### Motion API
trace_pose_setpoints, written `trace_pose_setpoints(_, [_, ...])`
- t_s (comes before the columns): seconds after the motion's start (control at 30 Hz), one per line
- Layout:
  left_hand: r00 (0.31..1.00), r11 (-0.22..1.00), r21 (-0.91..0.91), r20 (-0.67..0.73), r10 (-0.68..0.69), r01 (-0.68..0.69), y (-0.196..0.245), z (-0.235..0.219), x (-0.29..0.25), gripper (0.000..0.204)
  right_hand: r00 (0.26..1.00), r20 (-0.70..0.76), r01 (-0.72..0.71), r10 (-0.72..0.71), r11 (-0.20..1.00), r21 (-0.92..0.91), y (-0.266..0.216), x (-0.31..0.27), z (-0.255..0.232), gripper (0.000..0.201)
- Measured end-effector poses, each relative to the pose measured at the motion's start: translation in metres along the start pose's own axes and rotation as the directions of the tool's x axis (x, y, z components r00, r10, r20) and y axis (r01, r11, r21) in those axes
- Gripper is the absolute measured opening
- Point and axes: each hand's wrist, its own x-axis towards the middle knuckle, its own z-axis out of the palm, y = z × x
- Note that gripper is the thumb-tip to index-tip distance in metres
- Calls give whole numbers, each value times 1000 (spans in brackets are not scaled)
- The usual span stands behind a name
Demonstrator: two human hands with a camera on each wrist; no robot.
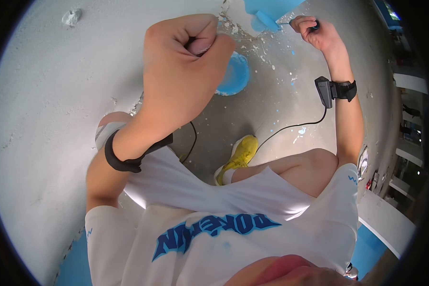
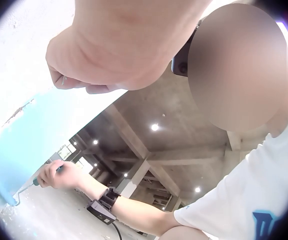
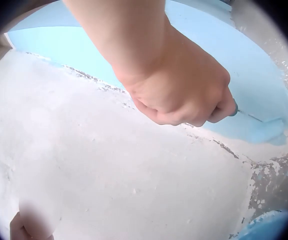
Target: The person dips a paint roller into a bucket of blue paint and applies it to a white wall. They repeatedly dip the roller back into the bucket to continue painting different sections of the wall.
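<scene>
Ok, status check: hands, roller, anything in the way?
Left hand curled, nothing visible in it. Right hand grips the roller. Roller at the blue patch's edge. Nothing plainly blocking it; blue tub nearby.

Round bright-blue container, beyond the left hand: partly hidden by it; cut off by the right-wrist view's edge. Slim dark-teal roller handle, within the right hand: mostly covered.

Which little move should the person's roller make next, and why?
Maybe ease the roller over the pale strip beside it: the right hand holds the roller, and that strip looks unpainted next to the blue paint.
</scene>
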Motion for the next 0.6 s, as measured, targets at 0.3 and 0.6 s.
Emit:
trace_pose_setpoints(0.3, [995, 997, 60, -76, 62, -58, 4, -6, -2, 38, 994, -82, -70, 74, 997, 41, -49, 82, -62, 16])
trace_pose_setpoints(0.6, [993, 996, 36, -88, 83, -80, 3, -9, -2, 38, 981, -175, 70, -79, 996, -56, -42, 106, -94, 11])
